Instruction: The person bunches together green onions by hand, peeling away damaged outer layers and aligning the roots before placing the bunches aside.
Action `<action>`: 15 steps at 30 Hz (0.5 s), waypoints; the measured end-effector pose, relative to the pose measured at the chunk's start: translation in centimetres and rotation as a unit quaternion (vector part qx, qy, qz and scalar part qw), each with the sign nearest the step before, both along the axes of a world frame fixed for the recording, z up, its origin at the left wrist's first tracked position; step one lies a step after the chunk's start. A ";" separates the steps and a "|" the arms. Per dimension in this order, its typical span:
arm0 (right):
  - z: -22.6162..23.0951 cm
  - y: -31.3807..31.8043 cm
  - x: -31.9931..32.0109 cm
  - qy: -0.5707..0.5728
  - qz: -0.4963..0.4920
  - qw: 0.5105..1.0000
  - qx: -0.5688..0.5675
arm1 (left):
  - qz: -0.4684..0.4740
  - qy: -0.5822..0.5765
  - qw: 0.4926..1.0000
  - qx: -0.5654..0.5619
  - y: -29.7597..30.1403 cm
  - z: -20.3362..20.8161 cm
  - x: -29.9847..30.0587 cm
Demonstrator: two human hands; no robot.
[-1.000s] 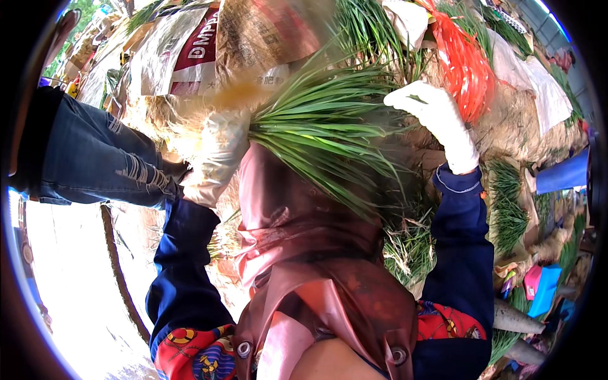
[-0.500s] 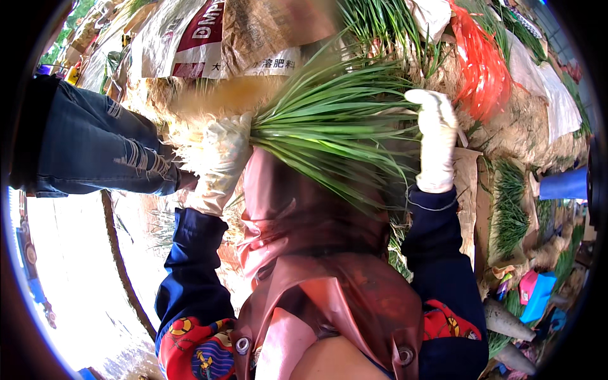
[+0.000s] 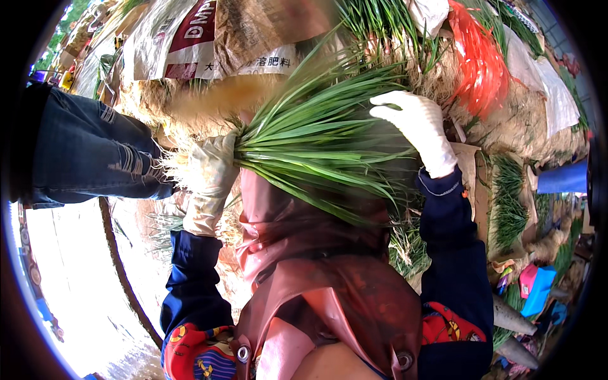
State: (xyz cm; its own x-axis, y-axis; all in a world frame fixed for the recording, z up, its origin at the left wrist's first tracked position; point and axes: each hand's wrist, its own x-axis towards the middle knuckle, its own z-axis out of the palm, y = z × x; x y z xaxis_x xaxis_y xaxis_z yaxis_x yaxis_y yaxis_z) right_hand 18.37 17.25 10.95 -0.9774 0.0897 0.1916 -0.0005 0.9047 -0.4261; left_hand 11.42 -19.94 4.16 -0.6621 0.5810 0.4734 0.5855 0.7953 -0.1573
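Observation:
A bunch of chive-like greens (image 3: 316, 142) lies level in front of me, leaves fanned to the right, pale stringy roots (image 3: 180, 166) at the left end. My left hand (image 3: 212, 161), in a soiled white glove, is wrapped round the stems just beside the roots. My right hand (image 3: 415, 123), in a cleaner white glove, is by the leaves' right side with its fingers stretched out and apart, holding nothing. Its fingertips are close to the upper leaf tips; whether they touch is unclear. Below the bunch, a shiny reddish-brown apron (image 3: 304, 221) covers my lap.
Printed sacking (image 3: 253, 44) covers rooted bundles ahead. More greens (image 3: 380, 25) and a bundle of red plastic strips (image 3: 478, 63) are at the far right. A person's jeans-clad leg (image 3: 95, 152) stands close on the left. Rows of greens (image 3: 506, 202) and a blue container (image 3: 539, 291) are at the right.
My right hand has swung left and inward over the leaf tips, its fingers now pointing left. My left hand and the bunch have shifted slightly left and down.

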 end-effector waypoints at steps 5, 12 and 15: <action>-2.0 -1.8 -2.2 -0.001 0.013 0.999 0.035 | 0.025 0.002 0.999 -0.026 -0.1 0.1 0.4; -1.0 -3.4 -0.1 0.111 0.040 0.988 -0.094 | 0.020 -0.024 0.999 0.008 -0.5 0.1 0.5; -1.0 -4.1 0.6 0.084 0.074 0.992 -0.062 | 0.041 -0.039 0.998 0.001 -0.2 0.8 1.3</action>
State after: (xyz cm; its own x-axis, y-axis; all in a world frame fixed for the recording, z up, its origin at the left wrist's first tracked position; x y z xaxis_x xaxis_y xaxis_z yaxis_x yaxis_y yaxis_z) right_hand 18.92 13.15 9.98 -0.9366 -0.0190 0.3499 -0.2097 0.8304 -0.5163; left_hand 12.70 -20.14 4.96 -0.7422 0.5223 0.4200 0.5290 0.8413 -0.1114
